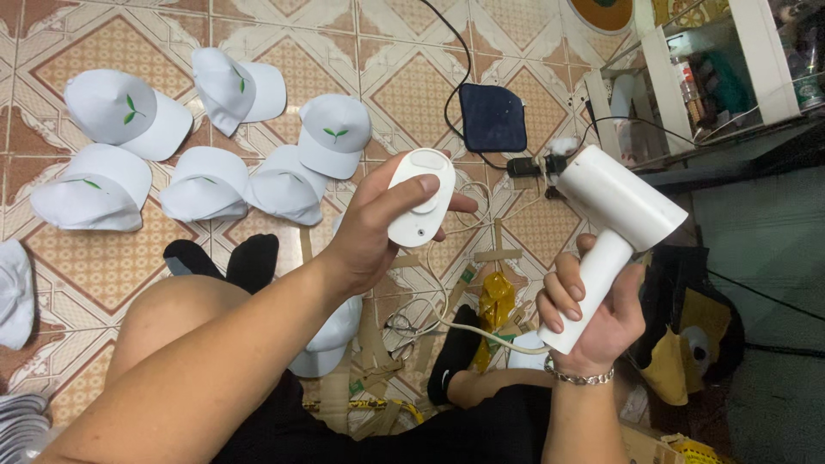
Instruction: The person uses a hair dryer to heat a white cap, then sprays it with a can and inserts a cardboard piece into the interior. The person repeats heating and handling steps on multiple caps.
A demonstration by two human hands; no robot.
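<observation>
Head view looked straight down, and at upper left of the frame I saw white caps [206,182] with small green leaf marks lying spread on the patterned tile floor [94,258]; they looked soft and light. Nearer the middle, my left hand [369,232] was wrapped around a white oval pad [421,198], thumb laid across its face and fingers behind it. I judged that pad to be hard, smooth plastic, light but somewhat slippery, best taken by its long edges as it was. Above it, in the upper middle, a dark blue cloth [491,118] lay flat beside a black cable [454,82]. Right of centre, my right hand [589,314] was clamped on the handle of a white handheld steamer [614,219], its barrel tilted up toward upper left, well apart from the pad. It seemed rigid and top-heavy, so the handle was the sound place to grip. A pale cord [481,333] trailed from its base.
</observation>
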